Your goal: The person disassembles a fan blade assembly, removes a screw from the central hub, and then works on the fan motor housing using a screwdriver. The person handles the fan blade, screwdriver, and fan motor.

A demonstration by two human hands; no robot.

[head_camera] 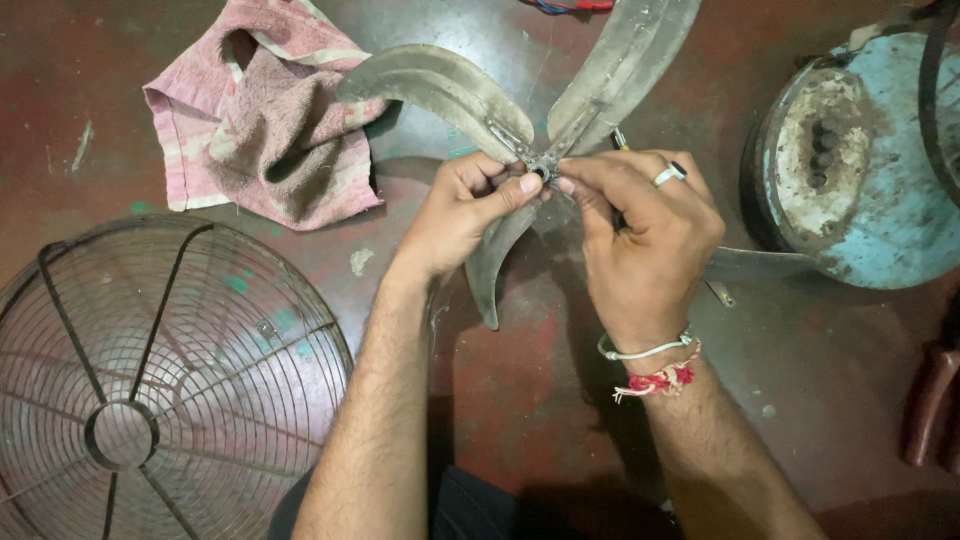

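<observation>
Grey metal fan blade assembly (440,85), dusty and dull, held above the dark red floor (520,400) at the middle of the scene; two blades spread toward the far side, one points near, a fourth runs right under the right hand; hub (541,168) at the centre (small, partly hidden by fingertips). Left hand (460,215): fingers curled together, thumb pressed on the hub from the left, clamped on it. Right hand (640,235): fingers closed on the hub from the right, a silver ring on one finger, white and red threads at the wrist; whether it also pinches a small tool cannot be told. Pink towel (255,115), crumpled, far left, just beside one blade tip. Wire fan guard (150,400), round, rusty, lying flat at near left. Blue motor housing (860,170), worn paint, at far right. Reddish-brown handle (930,405) at the near right edge.
</observation>
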